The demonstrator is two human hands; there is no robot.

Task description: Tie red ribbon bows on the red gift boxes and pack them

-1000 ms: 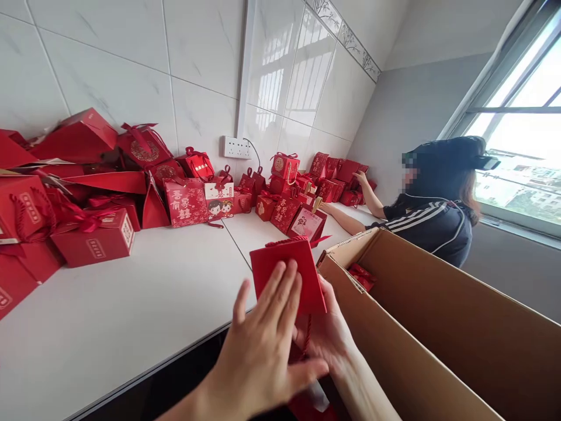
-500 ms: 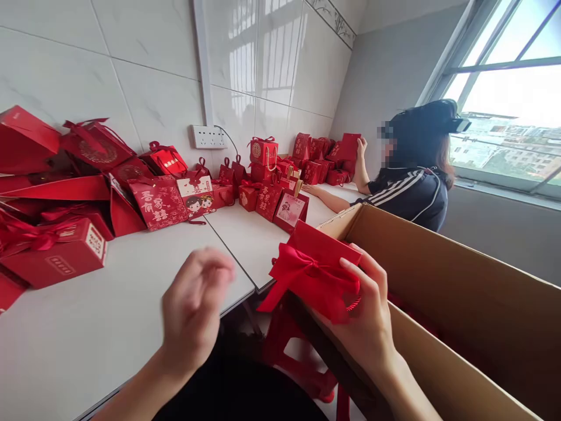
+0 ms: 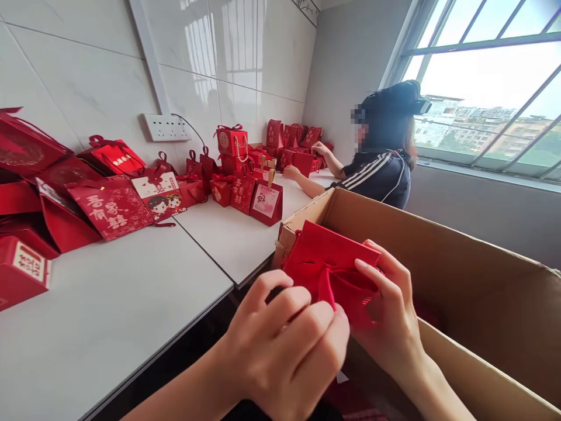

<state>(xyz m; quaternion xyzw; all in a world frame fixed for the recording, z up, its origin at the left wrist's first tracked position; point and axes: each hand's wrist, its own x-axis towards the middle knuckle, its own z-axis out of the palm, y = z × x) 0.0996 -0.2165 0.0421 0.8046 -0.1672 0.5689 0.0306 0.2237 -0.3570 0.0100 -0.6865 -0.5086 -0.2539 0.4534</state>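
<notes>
A red gift box [image 3: 337,242] with a satin ribbon bow is held up in front of me, beside the cardboard carton's near corner. My right hand [image 3: 390,298] grips it from the right, fingers over its upper edge. In front of the box, my left hand [image 3: 289,339] is closed, with the red ribbon [image 3: 325,287] coming out at its fingertips. The left hand covers the lower left of the box and much of the bow. A red twisted cord shows near my right fingers.
On the right stands a large open cardboard carton [image 3: 438,225]. Several red gift boxes [image 3: 118,204] crowd the white table [image 3: 131,292] along the tiled wall. Another person [image 3: 377,169] at the far end handles red boxes. A power strip [image 3: 166,127] is on the wall.
My left hand has moved right, from beside the box onto its ribbon, and closed. The view has turned right. The other person has lowered a red box to the table.
</notes>
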